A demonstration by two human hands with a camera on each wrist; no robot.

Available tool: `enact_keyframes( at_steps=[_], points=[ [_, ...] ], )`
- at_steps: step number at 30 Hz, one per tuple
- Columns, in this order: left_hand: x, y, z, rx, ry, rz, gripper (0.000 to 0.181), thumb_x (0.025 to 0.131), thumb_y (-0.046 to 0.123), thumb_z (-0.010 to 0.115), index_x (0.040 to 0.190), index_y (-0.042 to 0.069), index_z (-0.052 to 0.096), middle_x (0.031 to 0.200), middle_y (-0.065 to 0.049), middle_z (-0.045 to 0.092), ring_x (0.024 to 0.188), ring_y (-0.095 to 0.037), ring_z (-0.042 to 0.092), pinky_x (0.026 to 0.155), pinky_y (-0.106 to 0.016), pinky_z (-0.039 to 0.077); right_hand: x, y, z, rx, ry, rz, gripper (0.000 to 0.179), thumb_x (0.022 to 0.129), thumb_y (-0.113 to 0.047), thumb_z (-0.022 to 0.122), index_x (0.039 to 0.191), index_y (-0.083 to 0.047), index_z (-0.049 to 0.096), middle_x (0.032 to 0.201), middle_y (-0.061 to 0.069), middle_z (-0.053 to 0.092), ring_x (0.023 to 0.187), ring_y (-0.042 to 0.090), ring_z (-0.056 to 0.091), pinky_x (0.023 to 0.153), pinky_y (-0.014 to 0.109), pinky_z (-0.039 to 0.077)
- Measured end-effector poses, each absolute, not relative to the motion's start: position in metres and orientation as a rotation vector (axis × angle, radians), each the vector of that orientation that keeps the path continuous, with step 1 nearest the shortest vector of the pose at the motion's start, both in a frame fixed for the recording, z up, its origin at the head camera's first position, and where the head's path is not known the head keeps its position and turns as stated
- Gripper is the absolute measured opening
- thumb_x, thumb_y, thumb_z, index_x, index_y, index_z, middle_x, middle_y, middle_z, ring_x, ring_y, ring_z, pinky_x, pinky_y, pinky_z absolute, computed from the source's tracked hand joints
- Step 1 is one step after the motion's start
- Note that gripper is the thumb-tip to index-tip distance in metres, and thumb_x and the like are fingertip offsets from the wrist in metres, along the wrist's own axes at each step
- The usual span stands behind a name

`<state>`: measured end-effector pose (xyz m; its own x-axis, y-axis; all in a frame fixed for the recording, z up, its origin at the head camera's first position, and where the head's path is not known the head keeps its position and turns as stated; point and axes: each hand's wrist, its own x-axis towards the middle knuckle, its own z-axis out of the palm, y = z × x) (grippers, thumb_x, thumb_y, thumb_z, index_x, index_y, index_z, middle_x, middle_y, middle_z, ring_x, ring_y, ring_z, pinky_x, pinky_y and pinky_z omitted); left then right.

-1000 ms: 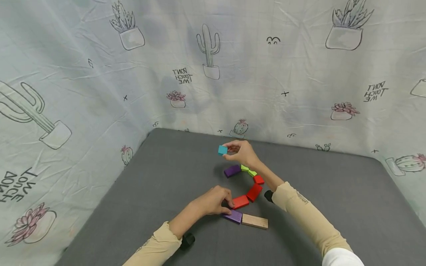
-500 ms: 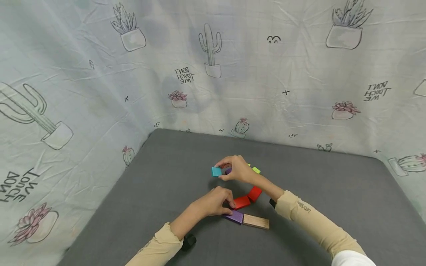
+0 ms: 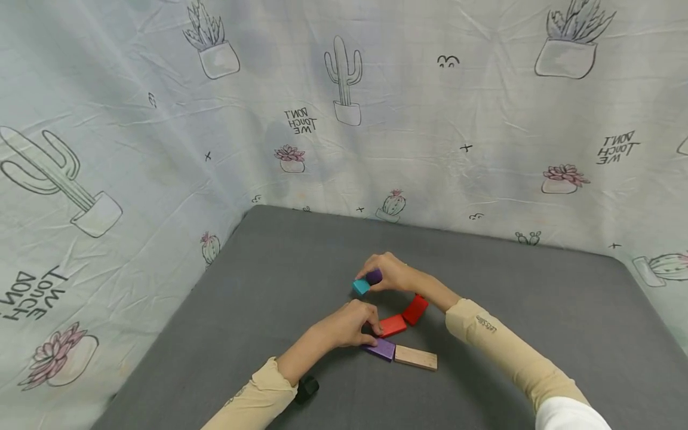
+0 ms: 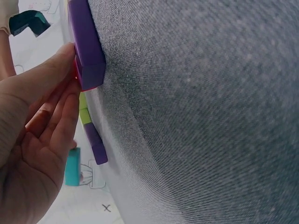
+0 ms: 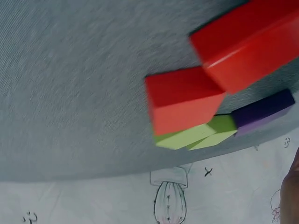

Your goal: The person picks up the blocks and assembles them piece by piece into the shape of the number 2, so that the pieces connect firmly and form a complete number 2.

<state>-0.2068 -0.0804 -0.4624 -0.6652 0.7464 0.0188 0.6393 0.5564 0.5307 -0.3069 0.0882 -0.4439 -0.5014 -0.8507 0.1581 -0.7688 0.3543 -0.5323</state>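
Observation:
My right hand (image 3: 391, 272) pinches a teal block (image 3: 361, 287) between thumb and fingers, beside a dark purple block (image 3: 374, 276) that shows through the gap in the grip. The left wrist view also shows this teal block (image 4: 73, 167). My left hand (image 3: 346, 324) is at the near end of the row: its thumb touches a purple block (image 3: 381, 349), with the fingers by the end of a red block (image 3: 393, 326). Its exact hold is partly hidden. Light green blocks (image 5: 210, 135) and a smaller red block (image 5: 184, 100) show in the right wrist view.
Another red block (image 3: 416, 309) continues the curved row. A plain wooden block (image 3: 416, 358) lies end to end with the near purple one. All stand on a dark grey table (image 3: 516, 334), with a cactus-print curtain (image 3: 419, 119) behind it.
The right hand has brought the teal block down, first leftward and then slightly right, to beside the far purple block. The left hand stays at the near blocks.

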Motion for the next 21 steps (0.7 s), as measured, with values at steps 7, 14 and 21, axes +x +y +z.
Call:
enact_keyframes(
  at_steps=[7,14,21],
  points=[
    [-0.206,-0.082,-0.462,1.165,2.592,0.736,0.014,0.076,0.017,0.082,0.089,0.013,0.077,0.087,0.01,0.064,0.084,0.002,0.059,0.077,-0.011,0.045,-0.312,0.088,-0.45,-1.664,2.413,-0.706,0.028,0.077,-0.003,0.078,0.104,-0.002,0.073,0.101,0.005,0.071,0.102,0.023,0.056,0.088,0.035,0.05],
    [-0.205,-0.082,-0.459,1.183,2.596,0.716,0.015,0.077,0.018,0.082,0.09,0.013,0.077,0.087,0.01,0.065,0.084,0.002,0.059,0.077,-0.011,0.045,-0.314,0.086,-0.453,-1.63,2.433,-0.612,0.028,0.076,0.0,0.077,0.104,-0.003,0.073,0.101,0.006,0.069,0.101,0.024,0.055,0.086,0.032,0.05],
    [-0.206,-0.082,-0.459,1.191,2.6,0.71,0.014,0.077,0.018,0.082,0.088,0.013,0.076,0.088,0.009,0.065,0.084,0.001,0.06,0.077,-0.01,0.045,-0.318,0.084,-0.45,-1.582,2.416,-0.567,0.03,0.077,-0.001,0.077,0.107,-0.003,0.072,0.104,0.008,0.067,0.103,0.023,0.055,0.087,0.032,0.05]
  ],
)
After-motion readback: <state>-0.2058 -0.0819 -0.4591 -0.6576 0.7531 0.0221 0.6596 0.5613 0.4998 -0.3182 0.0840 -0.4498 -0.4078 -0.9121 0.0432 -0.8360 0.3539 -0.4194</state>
